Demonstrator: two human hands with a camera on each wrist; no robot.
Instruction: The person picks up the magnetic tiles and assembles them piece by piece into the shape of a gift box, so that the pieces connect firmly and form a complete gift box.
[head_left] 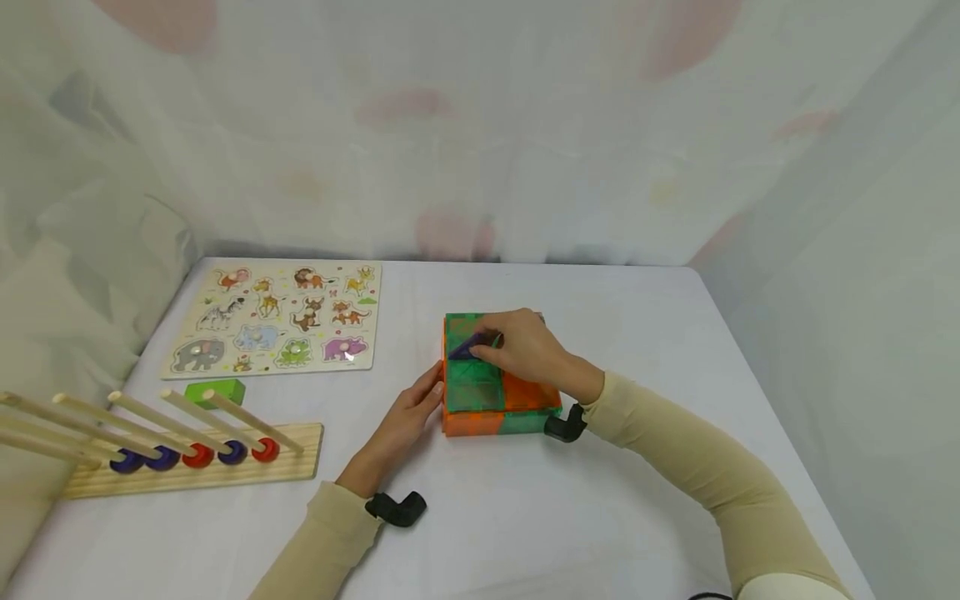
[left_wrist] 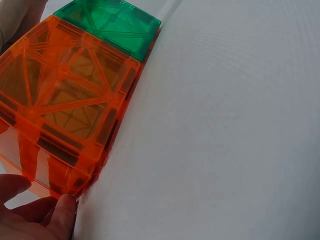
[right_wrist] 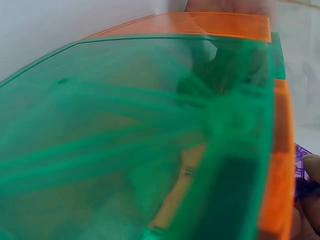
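A low box of see-through magnetic tiles (head_left: pixel 474 398), in orange and green, sits mid-table. Over its top my right hand (head_left: pixel 528 346) pinches a small purple magnetic tile (head_left: pixel 463 345) between thumb and fingers, and the tile slants above a green panel. In the right wrist view the purple tile (right_wrist: pixel 301 151) shows at the right edge, partly hidden by the fingertips. My left hand (head_left: pixel 401 417) rests its fingers against the left side of the box. Seen from the left wrist, those fingertips (left_wrist: pixel 64 212) touch the lower corner by an orange tile (left_wrist: pixel 65 75).
An animal peg puzzle (head_left: pixel 281 321) lies at the back left. In front of it are a green block (head_left: pixel 215 392) and a wooden peg rack (head_left: pixel 225 475) with red and blue rings, its rods slanting left. Curtains (head_left: pixel 480 150) enclose the table.
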